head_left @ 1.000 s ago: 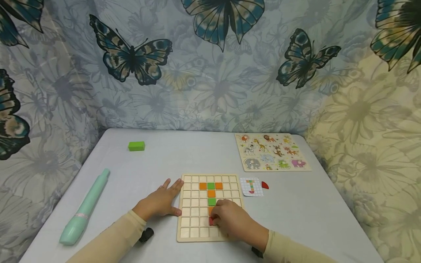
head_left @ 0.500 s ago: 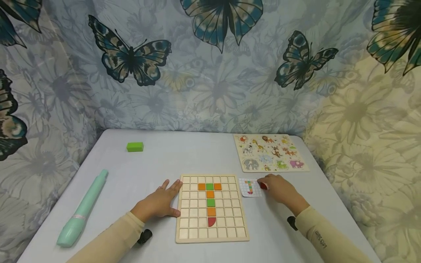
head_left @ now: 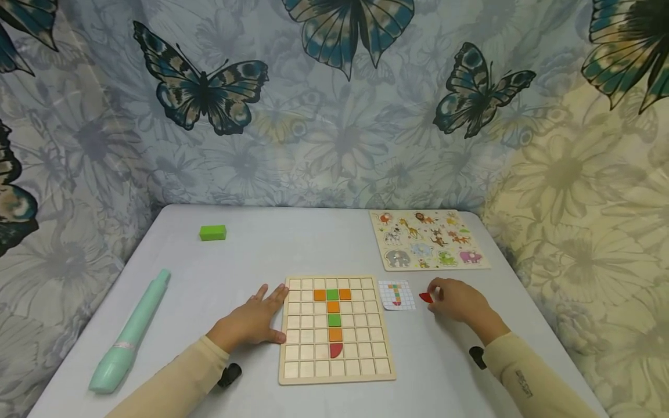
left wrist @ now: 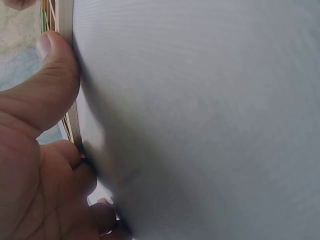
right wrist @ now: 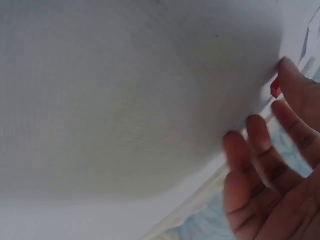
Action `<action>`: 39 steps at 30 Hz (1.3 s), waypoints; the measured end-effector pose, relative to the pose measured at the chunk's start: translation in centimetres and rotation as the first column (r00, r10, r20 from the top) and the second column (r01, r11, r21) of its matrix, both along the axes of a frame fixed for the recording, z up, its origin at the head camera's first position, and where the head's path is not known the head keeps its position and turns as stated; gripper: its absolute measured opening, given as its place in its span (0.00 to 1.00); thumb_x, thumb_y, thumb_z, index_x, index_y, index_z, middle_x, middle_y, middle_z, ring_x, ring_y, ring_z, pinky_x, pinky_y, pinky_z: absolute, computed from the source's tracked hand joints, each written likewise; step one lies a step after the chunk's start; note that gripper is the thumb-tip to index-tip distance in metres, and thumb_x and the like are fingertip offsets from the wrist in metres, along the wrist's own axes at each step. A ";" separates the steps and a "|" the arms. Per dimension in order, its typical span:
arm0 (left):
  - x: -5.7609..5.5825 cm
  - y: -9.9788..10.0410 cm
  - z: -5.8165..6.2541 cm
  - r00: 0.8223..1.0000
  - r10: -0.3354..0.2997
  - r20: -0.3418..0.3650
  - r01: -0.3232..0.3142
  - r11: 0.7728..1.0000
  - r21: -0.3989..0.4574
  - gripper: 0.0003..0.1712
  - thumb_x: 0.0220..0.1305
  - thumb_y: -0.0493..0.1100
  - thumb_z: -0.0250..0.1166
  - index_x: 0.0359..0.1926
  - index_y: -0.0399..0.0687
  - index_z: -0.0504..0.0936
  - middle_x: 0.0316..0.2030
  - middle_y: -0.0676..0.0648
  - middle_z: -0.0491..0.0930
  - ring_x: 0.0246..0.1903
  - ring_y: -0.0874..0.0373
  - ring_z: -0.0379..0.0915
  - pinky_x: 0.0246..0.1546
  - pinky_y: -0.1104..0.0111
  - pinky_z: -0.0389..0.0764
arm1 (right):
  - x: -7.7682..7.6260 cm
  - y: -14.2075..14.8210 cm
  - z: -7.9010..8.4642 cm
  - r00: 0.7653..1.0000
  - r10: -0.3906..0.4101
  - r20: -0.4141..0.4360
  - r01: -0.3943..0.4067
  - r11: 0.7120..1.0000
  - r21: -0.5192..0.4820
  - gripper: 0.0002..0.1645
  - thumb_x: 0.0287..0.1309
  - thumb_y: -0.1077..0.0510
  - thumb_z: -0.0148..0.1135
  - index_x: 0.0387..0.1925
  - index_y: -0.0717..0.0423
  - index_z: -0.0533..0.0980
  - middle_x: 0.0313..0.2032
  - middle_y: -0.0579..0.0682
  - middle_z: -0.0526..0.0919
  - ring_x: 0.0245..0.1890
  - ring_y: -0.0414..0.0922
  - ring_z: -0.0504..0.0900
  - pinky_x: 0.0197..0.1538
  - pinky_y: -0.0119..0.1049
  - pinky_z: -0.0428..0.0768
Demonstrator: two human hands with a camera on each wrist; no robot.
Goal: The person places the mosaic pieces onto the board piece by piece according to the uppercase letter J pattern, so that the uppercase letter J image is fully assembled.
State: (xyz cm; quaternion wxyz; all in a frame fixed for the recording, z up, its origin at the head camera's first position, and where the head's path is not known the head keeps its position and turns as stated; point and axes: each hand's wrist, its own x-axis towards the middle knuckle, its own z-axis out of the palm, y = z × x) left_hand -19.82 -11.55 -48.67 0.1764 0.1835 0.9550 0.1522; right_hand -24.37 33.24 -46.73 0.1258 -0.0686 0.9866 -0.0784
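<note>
A wooden grid board [head_left: 308,369] lies on the table, with orange and green square tiles [head_left: 333,320] forming a T shape. Below them sits one red quarter-circle tile [head_left: 335,350]. My left hand [head_left: 251,322] rests spread along the board's left edge; in the left wrist view the thumb [left wrist: 55,75] lies against the board's side. Right of the board, my right hand [head_left: 460,301] pinches a second red quarter-circle tile [head_left: 425,297] between thumb and index finger, low over the table. That tile [right wrist: 275,87] shows red between the fingertips in the right wrist view.
A small pattern card [head_left: 397,295] lies between the board and my right hand. Behind is an animal puzzle board [head_left: 430,241]. A green block [head_left: 212,233] sits at the back left, and a mint-green wand-shaped object [head_left: 128,337] lies at the left.
My right hand has left the board, where a red tile now shows in its cell, and moved right to the other red tile, which has shifted slightly right. The left hand stays put.
</note>
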 end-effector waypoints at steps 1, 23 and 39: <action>0.0 0.0 0.0 1.000 0.002 0.000 -0.002 1.000 0.003 0.61 0.45 0.61 0.70 0.74 0.47 0.48 0.74 0.48 0.45 0.72 0.38 0.35 0.68 0.45 0.52 | 0.0 0.1 0.0 1.000 0.018 -0.008 -0.018 1.000 -0.013 0.13 0.50 0.52 0.68 0.37 0.50 0.78 0.30 0.48 0.79 0.30 0.44 0.74 0.32 0.41 0.75; 0.3 -0.2 0.3 1.000 -0.005 0.002 0.005 1.000 0.008 0.60 0.46 0.60 0.70 0.73 0.46 0.48 0.74 0.47 0.46 0.72 0.37 0.36 0.68 0.45 0.52 | 5.4 -14.7 0.2 0.907 0.376 -0.192 -0.403 0.906 -0.131 0.09 0.46 0.48 0.69 0.30 0.46 0.83 0.30 0.36 0.79 0.29 0.32 0.72 0.32 0.28 0.74; 0.1 0.0 0.2 1.000 0.012 -0.002 -0.012 1.000 -0.017 0.60 0.45 0.61 0.70 0.73 0.47 0.48 0.74 0.48 0.46 0.72 0.39 0.36 0.68 0.46 0.53 | 7.5 -20.4 -0.3 0.765 0.584 -0.269 -0.602 0.798 0.023 0.10 0.45 0.41 0.69 0.29 0.37 0.81 0.28 0.34 0.73 0.27 0.34 0.65 0.26 0.25 0.62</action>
